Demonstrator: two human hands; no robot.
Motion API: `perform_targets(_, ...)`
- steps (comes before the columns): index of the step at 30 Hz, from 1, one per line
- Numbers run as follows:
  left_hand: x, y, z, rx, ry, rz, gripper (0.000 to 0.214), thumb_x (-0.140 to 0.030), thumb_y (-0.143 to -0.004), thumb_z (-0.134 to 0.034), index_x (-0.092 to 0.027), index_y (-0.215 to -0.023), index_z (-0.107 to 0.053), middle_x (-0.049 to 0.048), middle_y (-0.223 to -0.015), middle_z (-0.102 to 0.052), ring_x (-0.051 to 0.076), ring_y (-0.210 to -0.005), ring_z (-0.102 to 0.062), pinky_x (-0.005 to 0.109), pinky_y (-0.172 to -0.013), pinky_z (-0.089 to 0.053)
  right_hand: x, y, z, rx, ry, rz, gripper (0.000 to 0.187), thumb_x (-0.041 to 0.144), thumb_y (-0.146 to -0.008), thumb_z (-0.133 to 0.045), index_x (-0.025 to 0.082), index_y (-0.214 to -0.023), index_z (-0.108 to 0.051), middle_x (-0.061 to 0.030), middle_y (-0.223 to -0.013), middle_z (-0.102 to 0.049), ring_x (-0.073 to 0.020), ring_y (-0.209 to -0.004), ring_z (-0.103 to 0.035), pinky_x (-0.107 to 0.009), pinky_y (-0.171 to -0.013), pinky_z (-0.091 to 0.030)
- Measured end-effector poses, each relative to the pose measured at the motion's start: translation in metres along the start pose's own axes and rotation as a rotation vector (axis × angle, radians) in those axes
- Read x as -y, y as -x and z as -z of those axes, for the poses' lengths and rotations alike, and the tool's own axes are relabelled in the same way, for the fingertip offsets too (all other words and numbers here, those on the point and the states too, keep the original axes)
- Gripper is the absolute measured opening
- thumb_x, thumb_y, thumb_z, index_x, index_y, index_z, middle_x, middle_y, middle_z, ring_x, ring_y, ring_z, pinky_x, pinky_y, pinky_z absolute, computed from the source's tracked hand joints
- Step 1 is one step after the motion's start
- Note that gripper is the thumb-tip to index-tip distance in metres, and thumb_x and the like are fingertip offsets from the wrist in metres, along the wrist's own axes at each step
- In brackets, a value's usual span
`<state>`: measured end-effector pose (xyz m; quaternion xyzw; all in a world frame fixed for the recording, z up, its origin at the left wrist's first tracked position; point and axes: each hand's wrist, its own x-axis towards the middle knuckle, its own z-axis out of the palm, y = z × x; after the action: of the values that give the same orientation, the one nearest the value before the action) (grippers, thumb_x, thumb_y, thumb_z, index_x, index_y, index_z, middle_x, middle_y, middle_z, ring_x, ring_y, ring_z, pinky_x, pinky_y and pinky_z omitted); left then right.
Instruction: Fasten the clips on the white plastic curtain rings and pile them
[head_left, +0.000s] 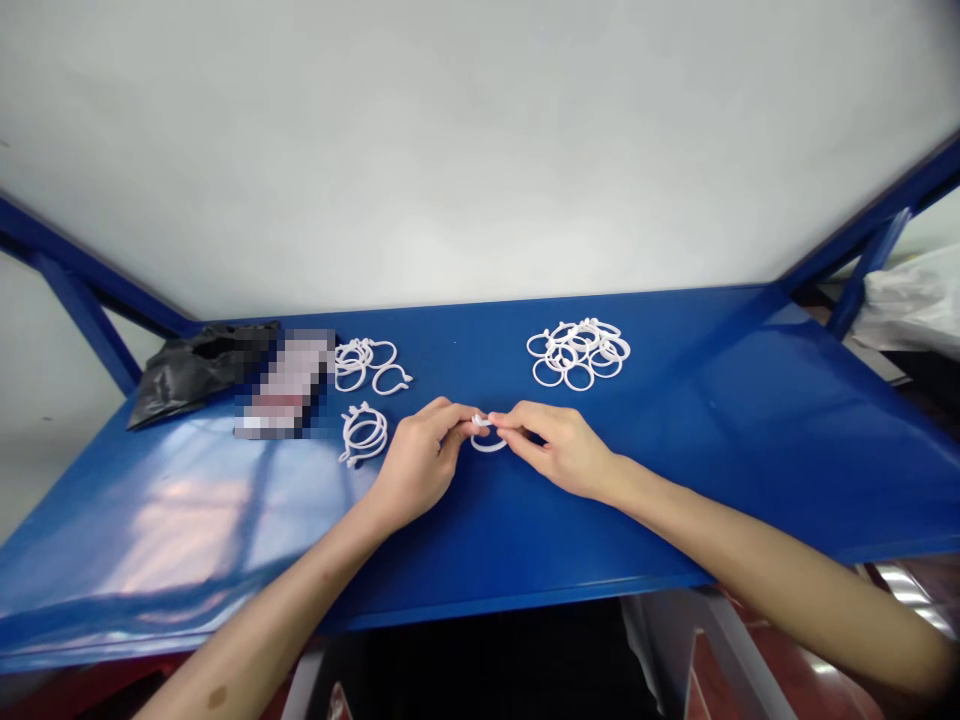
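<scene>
A black bag (180, 385) lies at the left end of the blue table (750, 430); its inside cannot be seen. Just beside it is a blurred flat thing (289, 380). Near the middle, a white ring (489, 447) is between the two hands: the left hand (424, 455) pinches it at its small end parts, and the right hand (559, 445) also pinches there, with thumb and finger — whether the ring touches the table, I cannot tell. Left of the left hand are two groups of rings, the back group (352, 362) and the front group (365, 435). A pile (577, 352) sits behind the right hand. A pale wall (480, 150) closes the back edge; toward the right, blue surface extends.
</scene>
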<state>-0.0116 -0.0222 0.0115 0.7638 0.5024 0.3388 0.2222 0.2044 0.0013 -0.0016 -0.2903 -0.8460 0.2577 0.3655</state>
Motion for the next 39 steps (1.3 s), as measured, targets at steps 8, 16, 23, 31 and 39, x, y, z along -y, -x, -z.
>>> perform_targets(8, 0.002, 0.003, -0.009, -0.039, -0.052, -0.038, 0.026, -0.017, -0.099, -0.047, -0.022, -0.098, -0.072, 0.0024, -0.088, -0.073, 0.015, -0.077, -0.07, 0.025, -0.073, -0.055, -0.002, 0.003, -0.001, 0.044, 0.149, 0.139, 0.024, 0.022, -0.105, -0.044, 0.019, -0.113, -0.066, -0.0064, -0.094, -0.073, -0.0162, -0.084, -0.069, -0.03, -0.074, -0.058)
perform_targets(16, 0.018, -0.011, 0.004, -0.057, -0.379, -0.091, 0.03, -0.035, -0.101, -0.051, -0.019, -0.119, -0.069, 0.0085, -0.103, -0.076, 0.025, -0.094, -0.066, 0.041, -0.087, -0.054, -0.011, -0.014, 0.014, -0.1, 0.383, 0.014, 0.024, 0.026, -0.103, -0.047, 0.02, -0.108, -0.07, -0.009, -0.103, -0.069, -0.0201, -0.093, -0.067, -0.036, -0.08, -0.057)
perform_targets(23, 0.049, -0.015, 0.033, -0.152, -0.804, 0.066, 0.036, -0.034, -0.098, -0.048, -0.014, -0.122, -0.068, 0.0162, -0.121, -0.068, 0.037, -0.113, -0.056, 0.049, -0.094, -0.045, -0.048, -0.015, 0.079, -0.104, 0.61, -0.135, 0.021, 0.025, -0.1, -0.053, 0.022, -0.111, -0.071, -0.009, -0.1, -0.07, -0.0262, -0.093, -0.058, -0.045, -0.084, -0.053)
perform_targets(31, 0.049, -0.015, 0.037, -0.021, -0.86, 0.127, 0.027, -0.026, -0.096, -0.05, -0.016, -0.113, -0.069, 0.014, -0.108, -0.072, 0.036, -0.107, -0.057, 0.047, -0.088, -0.043, -0.069, -0.008, 0.111, 0.076, 0.629, -0.212, 0.014, 0.028, -0.096, -0.06, 0.025, -0.09, -0.072, -0.0059, -0.095, -0.071, -0.0251, -0.089, -0.054, -0.041, -0.078, -0.05)
perform_targets(39, 0.049, -0.012, 0.038, -0.013, -0.889, 0.113, 0.028, -0.023, -0.097, -0.048, -0.016, -0.116, -0.067, 0.0127, -0.11, -0.073, 0.036, -0.105, -0.059, 0.046, -0.084, -0.043, -0.062, -0.009, 0.11, 0.033, 0.692, -0.209, 0.016, 0.027, -0.097, -0.059, 0.023, -0.104, -0.073, -0.0078, -0.098, -0.07, -0.0271, -0.094, -0.054, -0.041, -0.077, -0.051)
